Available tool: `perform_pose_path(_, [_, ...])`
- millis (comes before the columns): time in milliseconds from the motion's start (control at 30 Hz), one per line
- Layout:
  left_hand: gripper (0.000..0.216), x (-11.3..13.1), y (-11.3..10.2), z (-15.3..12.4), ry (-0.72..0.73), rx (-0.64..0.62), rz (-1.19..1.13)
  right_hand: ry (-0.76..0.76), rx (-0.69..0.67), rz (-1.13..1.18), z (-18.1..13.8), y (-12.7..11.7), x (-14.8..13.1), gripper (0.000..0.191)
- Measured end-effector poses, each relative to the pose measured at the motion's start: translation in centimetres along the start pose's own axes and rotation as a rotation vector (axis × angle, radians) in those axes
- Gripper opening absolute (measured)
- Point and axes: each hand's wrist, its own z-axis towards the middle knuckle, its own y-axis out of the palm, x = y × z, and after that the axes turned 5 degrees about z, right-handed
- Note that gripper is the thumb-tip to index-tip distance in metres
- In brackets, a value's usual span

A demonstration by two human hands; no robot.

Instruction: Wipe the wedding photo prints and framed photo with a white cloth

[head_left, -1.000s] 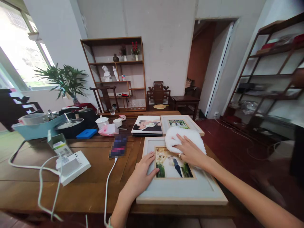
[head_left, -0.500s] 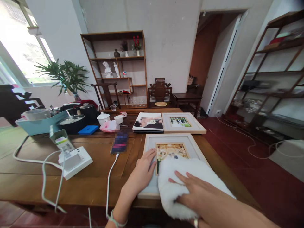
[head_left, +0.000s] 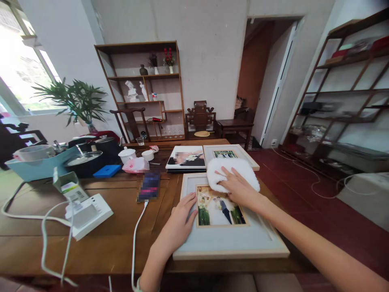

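Observation:
A light-wood picture frame (head_left: pixel 231 254) lies flat near the table's front edge, with a photo (head_left: pixel 223 211) of a couple in its pale mat. My left hand (head_left: pixel 182 221) rests open on the frame's left side, fingertips by the photo's left edge. At the frame's far side, my right hand (head_left: pixel 240 186) presses on a fluffy white cloth (head_left: pixel 244 168), with the fingers spread over it and the thumb bent into it. The cloth hides the top of the photo and overlaps a second wooden frame (head_left: pixel 253 162) behind.
Left of the second frame lies a white photo panel (head_left: pixel 185 158). A phone (head_left: pixel 148 186) with a white cable (head_left: pixel 135 231), an opened white box (head_left: pixel 91 217), a blue box (head_left: pixel 107 171), a pink packet (head_left: pixel 135 165) and dark pots (head_left: pixel 106 150) share the wooden table (head_left: pixel 121 247).
My right hand has slid the white cloth away from me, from the frame's near right part to its far edge, uncovering most of the photo. My left hand stays on the frame.

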Motion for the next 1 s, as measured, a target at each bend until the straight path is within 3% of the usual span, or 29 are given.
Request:
perform_pose_path(167, [0.04,-0.1,0.1,0.1,0.018,0.002,0.004,-0.098,-0.112,0.096,-1.8,-0.8,-3.3,0.056])
perform_pose_path(367, [0.039,0.2,-0.1,0.1,0.003,-0.004,0.006,-0.184,-0.343,0.29,-7.4,-5.4,-8.8,0.044])
perform_pose_path(467, [0.04,0.3,-0.2,0.1,0.008,-0.002,-0.002,-0.175,-0.354,0.313,-8.8,-6.7,-10.2,0.05])
perform_pose_path(567, [0.04,0.2,-0.2,0.1,0.019,-0.008,0.002,-0.163,-0.318,0.37,-8.6,-6.0,-9.4,0.053])
perform_pose_path(733, [0.039,0.0,0.0,0.0,0.028,0.018,-0.003,-0.095,-0.192,0.278,-6.0,-4.2,-5.0,0.054])
perform_pose_path(867, [0.038,-0.1,0.1,0.0,0.018,0.027,-0.011,-0.006,0.092,0.099,-3.7,-5.0,-1.5,0.045])
perform_pose_path(933, [0.038,-0.1,0.0,0.0,0.018,0.026,-0.008,-0.043,0.263,0.032,-2.8,-5.5,-0.4,0.049])
perform_pose_path(1000, [0.038,-0.1,0.1,0.1,0.021,0.029,0.0,-0.106,0.344,-0.022,-1.9,-5.5,0.0,0.053])
